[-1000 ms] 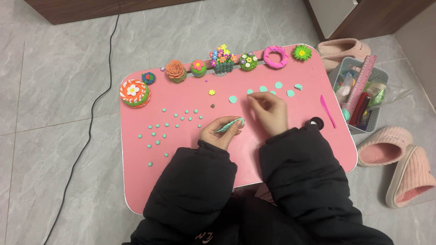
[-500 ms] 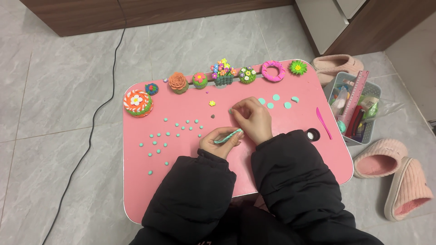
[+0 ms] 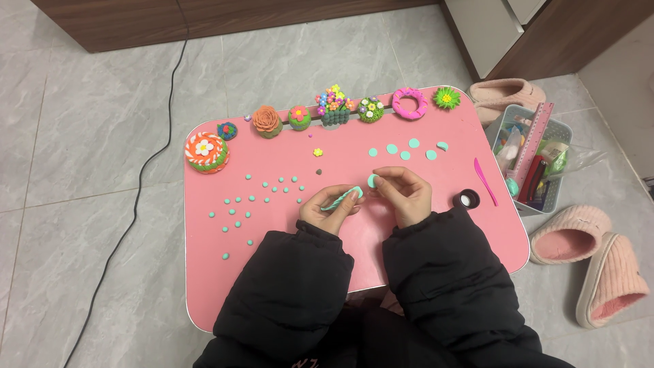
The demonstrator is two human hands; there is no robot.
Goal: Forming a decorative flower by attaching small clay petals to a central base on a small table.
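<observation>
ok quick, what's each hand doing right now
Left hand: closed on a rolled mint-green clay strip.
Right hand: fingertips pinching a small mint-green clay disc.

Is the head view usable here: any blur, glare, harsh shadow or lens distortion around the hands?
Head view: sharp, even soft light, no glare on the pink table. Left hand and right hand are crisp, casting only faint shadows. The mint clay disc reads clearly. Slight wide-angle bending at the edges; tiny clay dots stay small but distinct.
</observation>
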